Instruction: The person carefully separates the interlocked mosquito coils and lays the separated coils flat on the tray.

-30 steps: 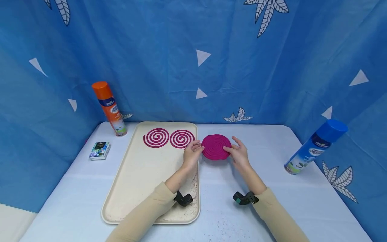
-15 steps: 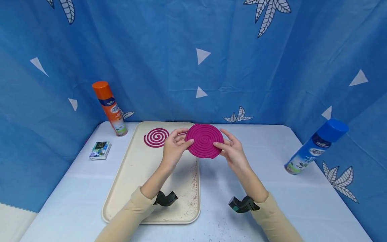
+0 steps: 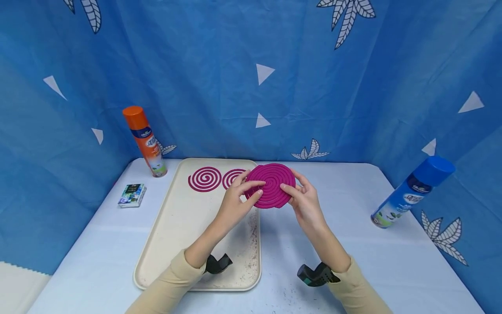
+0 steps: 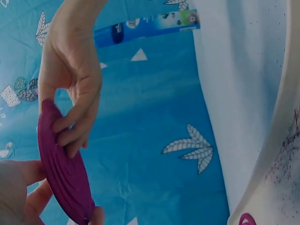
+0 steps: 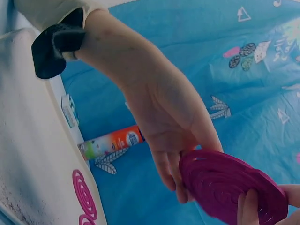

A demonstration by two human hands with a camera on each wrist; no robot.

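Magenta coil (image 3: 273, 184) between both grips (image 3: 234, 201) (image 3: 307, 204)

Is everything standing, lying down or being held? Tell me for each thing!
Magenta disc: held up by left hand and right hand
Tray: lying flat
Left spiral: lying on the tray
Right spiral: lying on the tray, partly hidden
Orange can: standing, cap on
Blue can: standing, cap on
Small box: lying flat

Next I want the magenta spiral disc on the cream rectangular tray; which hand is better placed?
Left hand, probably: in the head view it grips the disc and overlaps the tray; the right hand, also gripping, appears right of the tray.
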